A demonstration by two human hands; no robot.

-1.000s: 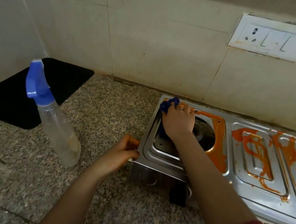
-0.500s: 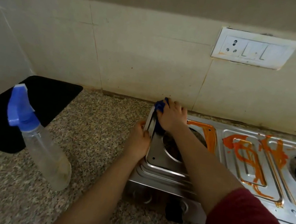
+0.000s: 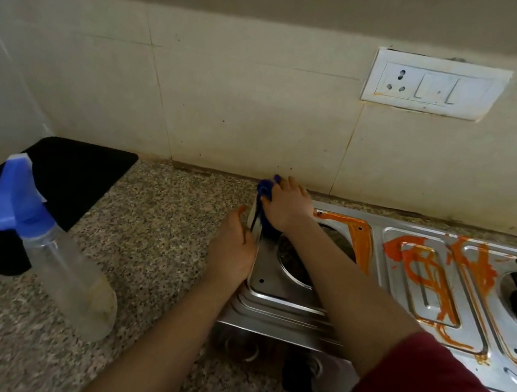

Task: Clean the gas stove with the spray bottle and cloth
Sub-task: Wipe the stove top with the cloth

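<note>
Head view showed fingers of the right hand (image 3: 285,207) clasping the soft, limp cloth (image 3: 265,193), probably best held bunched, at the back left corner of the gas stove (image 3: 426,324), while the left hand (image 3: 232,250) braced its edge, finger curl unclear.

No text, brand or number can be read (not on spray bottle (image 3: 68,277), gas stove (image 3: 283,288) or switch plate (image 3: 435,85)).
</note>
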